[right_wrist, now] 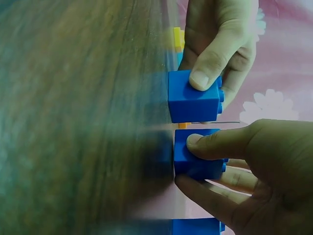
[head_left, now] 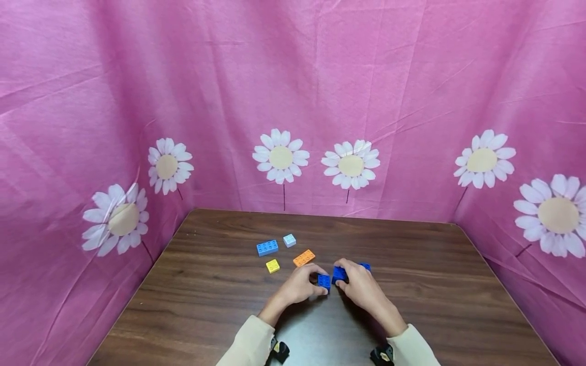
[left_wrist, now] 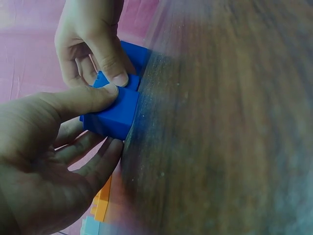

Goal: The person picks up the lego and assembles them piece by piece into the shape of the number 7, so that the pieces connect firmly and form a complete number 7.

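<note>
Between the thumb and fingers of my left hand (head_left: 299, 285) is a dark blue toy building brick (head_left: 324, 282), standing on the table. My right hand (head_left: 363, 287) pinches a second dark blue brick (head_left: 339, 274) just to its right. A narrow gap separates the two bricks in the right wrist view, where the left brick (right_wrist: 193, 105) and the right brick (right_wrist: 188, 166) both have their studs turned away from the table surface. Partly hidden behind my right hand is a third dark blue brick (head_left: 365, 266); it also shows at the bottom of the right wrist view.
An orange brick (head_left: 304, 258) lies just beyond my left hand. Farther left are a yellow brick (head_left: 272, 266), a longer blue brick (head_left: 267, 247) and a light blue brick (head_left: 289, 240). Pink cloth (head_left: 316, 101) with printed daisies borders the wooden table (head_left: 206, 300) at the back and sides.
</note>
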The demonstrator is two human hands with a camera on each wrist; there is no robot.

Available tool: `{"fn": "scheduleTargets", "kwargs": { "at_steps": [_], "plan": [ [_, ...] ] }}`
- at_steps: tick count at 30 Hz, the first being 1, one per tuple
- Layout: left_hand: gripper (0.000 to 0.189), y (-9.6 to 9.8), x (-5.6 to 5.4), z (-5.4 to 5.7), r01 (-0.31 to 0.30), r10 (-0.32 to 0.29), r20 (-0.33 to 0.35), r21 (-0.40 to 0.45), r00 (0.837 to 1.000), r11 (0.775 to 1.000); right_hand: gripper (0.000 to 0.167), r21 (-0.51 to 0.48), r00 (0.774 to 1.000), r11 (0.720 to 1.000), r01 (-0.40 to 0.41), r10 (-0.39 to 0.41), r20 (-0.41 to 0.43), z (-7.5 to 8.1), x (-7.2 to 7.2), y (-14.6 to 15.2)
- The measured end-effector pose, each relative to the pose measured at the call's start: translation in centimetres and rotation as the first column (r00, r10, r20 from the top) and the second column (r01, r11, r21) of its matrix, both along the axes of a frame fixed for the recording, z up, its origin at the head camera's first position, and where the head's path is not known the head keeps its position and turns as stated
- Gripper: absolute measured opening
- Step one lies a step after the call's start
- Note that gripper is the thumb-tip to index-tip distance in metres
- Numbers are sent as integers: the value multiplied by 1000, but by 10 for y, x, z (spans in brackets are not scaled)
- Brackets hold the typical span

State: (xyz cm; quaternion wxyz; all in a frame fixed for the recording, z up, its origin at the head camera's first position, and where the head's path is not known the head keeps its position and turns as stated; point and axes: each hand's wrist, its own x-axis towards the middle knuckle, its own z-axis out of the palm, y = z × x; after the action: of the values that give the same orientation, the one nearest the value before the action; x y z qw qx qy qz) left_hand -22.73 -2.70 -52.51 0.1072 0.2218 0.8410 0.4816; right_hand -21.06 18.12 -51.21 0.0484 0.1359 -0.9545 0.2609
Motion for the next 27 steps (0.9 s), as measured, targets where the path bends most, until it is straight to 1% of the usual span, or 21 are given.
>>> {"fn": "scheduleTargets", "kwargs": {
  "at_steps": [4,9,17,22,27],
  "plan": [
    [33,0,0,1,-11,10,29,4,1000,1000,36,-8,1000,1000,-12,12,-24,5,1,-1],
    [34,0,-1,0,-17,17,57,-6,998,1000,38,-17,998,999,-28,27,-65,16,3,0],
    [32,-1,-2,3,-8,6,62,24,998,1000,38,-52,992,995,-87,81,-93,35,3,2],
    [31,-1,-2,3,-12,11,70,14,997,1000,38,-44,988,991,-123,118,-99,43,1,2],
    [32,-1,-2,3,-15,15,74,9,997,1000,40,-34,987,990,-139,136,-81,49,0,-1]
  ]
}}
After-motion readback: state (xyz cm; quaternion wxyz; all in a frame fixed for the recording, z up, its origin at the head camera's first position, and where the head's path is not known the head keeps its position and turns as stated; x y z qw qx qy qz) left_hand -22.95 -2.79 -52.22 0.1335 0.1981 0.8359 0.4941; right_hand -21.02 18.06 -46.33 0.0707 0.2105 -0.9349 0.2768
